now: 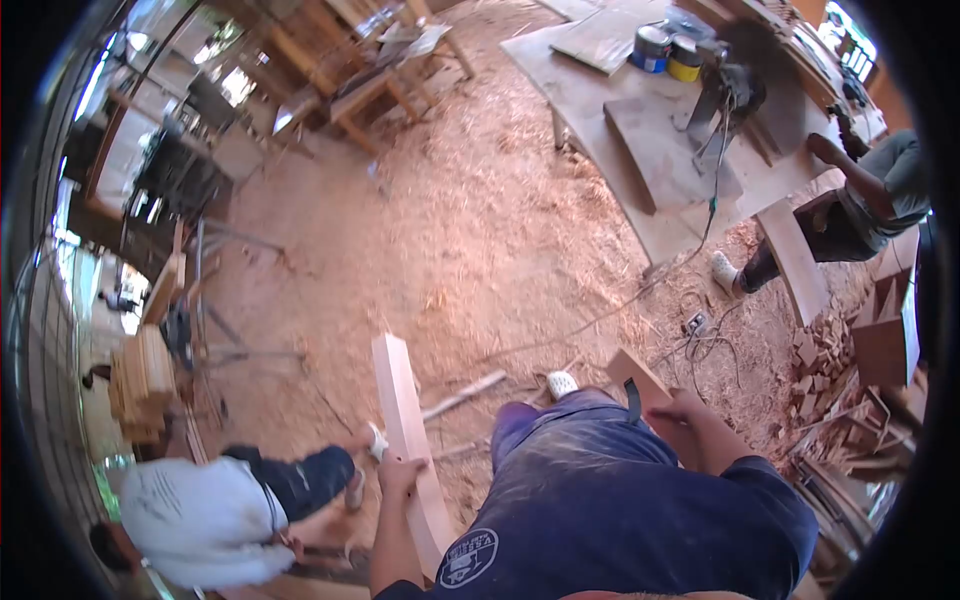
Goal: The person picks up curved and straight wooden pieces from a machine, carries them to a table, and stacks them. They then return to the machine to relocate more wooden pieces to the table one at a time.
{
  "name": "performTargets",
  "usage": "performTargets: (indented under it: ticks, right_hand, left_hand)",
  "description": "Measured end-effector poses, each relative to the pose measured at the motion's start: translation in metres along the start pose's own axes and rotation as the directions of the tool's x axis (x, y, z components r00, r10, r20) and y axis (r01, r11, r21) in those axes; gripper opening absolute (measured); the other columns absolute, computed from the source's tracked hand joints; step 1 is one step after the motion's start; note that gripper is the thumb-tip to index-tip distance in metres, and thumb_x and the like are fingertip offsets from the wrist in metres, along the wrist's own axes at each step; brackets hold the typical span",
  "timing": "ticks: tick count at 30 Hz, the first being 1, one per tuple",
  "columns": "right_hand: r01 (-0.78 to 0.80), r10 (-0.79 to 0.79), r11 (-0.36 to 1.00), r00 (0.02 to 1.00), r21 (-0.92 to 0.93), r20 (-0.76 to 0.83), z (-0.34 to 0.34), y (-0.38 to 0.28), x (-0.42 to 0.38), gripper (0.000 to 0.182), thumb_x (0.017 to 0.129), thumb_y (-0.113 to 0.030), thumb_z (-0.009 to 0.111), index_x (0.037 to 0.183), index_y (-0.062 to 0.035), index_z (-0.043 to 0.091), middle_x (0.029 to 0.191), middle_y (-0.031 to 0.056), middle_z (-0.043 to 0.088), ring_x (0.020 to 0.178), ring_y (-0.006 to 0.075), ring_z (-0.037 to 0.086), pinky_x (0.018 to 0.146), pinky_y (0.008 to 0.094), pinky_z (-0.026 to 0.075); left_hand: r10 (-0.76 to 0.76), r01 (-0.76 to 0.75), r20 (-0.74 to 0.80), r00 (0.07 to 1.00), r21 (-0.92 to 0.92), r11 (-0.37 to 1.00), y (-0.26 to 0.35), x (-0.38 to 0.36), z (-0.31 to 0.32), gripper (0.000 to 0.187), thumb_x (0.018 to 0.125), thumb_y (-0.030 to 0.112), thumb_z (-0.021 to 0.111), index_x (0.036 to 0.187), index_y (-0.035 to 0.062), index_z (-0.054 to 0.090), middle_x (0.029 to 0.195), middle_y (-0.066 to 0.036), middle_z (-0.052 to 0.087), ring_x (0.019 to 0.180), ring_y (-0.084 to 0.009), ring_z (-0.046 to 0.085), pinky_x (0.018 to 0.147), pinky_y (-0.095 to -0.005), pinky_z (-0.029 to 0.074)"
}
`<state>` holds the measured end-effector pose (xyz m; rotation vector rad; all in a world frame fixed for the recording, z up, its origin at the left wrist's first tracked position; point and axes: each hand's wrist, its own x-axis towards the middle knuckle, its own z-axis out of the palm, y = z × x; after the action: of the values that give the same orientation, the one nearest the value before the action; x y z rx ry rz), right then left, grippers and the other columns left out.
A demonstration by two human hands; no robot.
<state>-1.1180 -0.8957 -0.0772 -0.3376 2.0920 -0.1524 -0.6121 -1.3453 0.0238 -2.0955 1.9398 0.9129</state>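
Observation:
My left hand (402, 474) is closed around a long, pale squared wooden beam (398, 405), which slants upward in front of me on my left side. At my right hip, my right hand (682, 408) grips a flat brown wooden board (632, 374); part of the board is hidden behind my hand and forearm. A narrow dark strip (632, 398) lies against the board near the fingers, and I cannot make out what it is.
A worktable (590, 120) bears paint cans (684, 60), a board and a dark power tool (735, 90). A co-worker (890, 190) stands at its right. Another person (210, 515) bends at lower left. Cables (700, 340), shavings and offcuts (810, 370) lie about.

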Motion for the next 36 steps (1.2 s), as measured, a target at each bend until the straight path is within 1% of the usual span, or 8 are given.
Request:
performTargets:
  ticks: [2,4,7,14,16,24,29,36]
  right_hand:
    - [0.026,-0.028,0.998,0.999,0.051,0.025,-0.049,-0.097,0.019,0.101,0.063,-0.074,0.079,0.133,-0.0033,0.063,0.124,0.0227,0.069,0.114,0.0374,0.067,0.097,0.0437,0.053]
    - [0.074,-0.094,0.987,0.986,-0.146,-0.140,-0.076,-0.175,0.064,0.104,0.063,-0.076,0.077,0.135,-0.0036,0.062,0.125,0.0235,0.068,0.116,0.0374,0.066,0.099,0.0425,0.052]
    - [0.113,-0.117,0.992,0.991,-0.059,-0.071,-0.131,-0.283,0.121,0.107,0.062,-0.079,0.076,0.138,-0.0043,0.060,0.127,0.0236,0.068,0.118,0.0375,0.065,0.102,0.0413,0.051]
    - [0.102,-0.086,0.988,0.987,0.117,-0.138,-0.198,-0.450,0.235,0.103,0.060,-0.079,0.078,0.131,-0.0053,0.066,0.123,0.0231,0.070,0.114,0.0358,0.068,0.099,0.0412,0.052]
    - [0.005,0.019,0.992,0.982,0.126,-0.188,-0.227,-0.491,0.252,0.100,0.060,-0.077,0.079,0.130,-0.0067,0.067,0.121,0.0230,0.070,0.113,0.0361,0.068,0.097,0.0410,0.053]
    - [-0.162,0.285,0.900,0.922,0.405,-0.264,-0.295,-0.613,0.401,0.096,0.059,-0.071,0.084,0.130,-0.0087,0.067,0.124,0.0212,0.070,0.116,0.0352,0.067,0.099,0.0404,0.052]
    - [-0.196,0.311,0.815,0.942,0.545,-0.127,-0.412,-0.724,0.466,0.086,0.062,-0.059,0.087,0.130,-0.0111,0.067,0.125,0.0203,0.069,0.114,0.0344,0.068,0.096,0.0401,0.054]
    - [-0.155,0.343,0.818,0.904,0.554,-0.254,-0.591,-0.849,0.545,0.084,0.070,-0.058,0.084,0.133,-0.0068,0.061,0.122,0.0225,0.069,0.114,0.0395,0.067,0.097,0.0436,0.053]
  left_hand:
    - [-0.104,0.101,0.027,0.994,0.100,0.990,0.052,0.038,-0.018,0.074,0.061,0.029,0.093,0.120,-0.0003,0.058,0.115,-0.019,0.068,0.103,-0.0334,0.068,0.088,-0.0428,0.055]
    - [-0.154,0.144,0.055,0.987,0.145,0.979,0.100,0.087,-0.029,0.074,0.060,0.026,0.094,0.120,0.0002,0.058,0.115,-0.019,0.068,0.101,-0.0332,0.069,0.086,-0.0424,0.056]
    - [-0.192,0.176,0.135,0.972,0.126,0.976,0.142,0.177,-0.033,0.076,0.058,0.020,0.094,0.121,0.0000,0.057,0.111,-0.018,0.070,0.096,-0.0322,0.071,0.081,-0.0415,0.059]
    - [-0.095,0.000,0.185,0.978,0.456,0.890,0.253,0.415,-0.039,0.083,0.058,0.033,0.093,0.129,0.0052,0.060,0.123,-0.020,0.069,0.117,-0.0348,0.067,0.097,-0.0423,0.055]
    - [-0.153,0.050,0.180,0.972,0.473,0.879,0.343,0.445,-0.085,0.090,0.057,0.036,0.095,0.133,0.0070,0.055,0.127,-0.020,0.066,0.118,-0.0358,0.065,0.097,-0.0428,0.055]
    - [0.001,-0.165,0.275,0.961,0.575,0.801,0.580,0.653,-0.128,0.083,0.068,0.035,0.090,0.135,0.0077,0.048,0.126,-0.020,0.067,0.118,-0.0365,0.065,0.099,-0.0440,0.054]
    - [0.117,-0.272,0.281,0.953,0.617,0.738,0.749,0.762,-0.130,0.080,0.068,0.035,0.091,0.132,0.0097,0.050,0.124,-0.019,0.068,0.115,-0.0372,0.067,0.096,-0.0464,0.055]
    - [0.233,-0.393,0.334,0.913,0.575,0.718,0.995,0.872,-0.146,0.078,0.066,0.037,0.093,0.126,0.0094,0.052,0.124,-0.020,0.068,0.116,-0.0383,0.066,0.097,-0.0478,0.055]
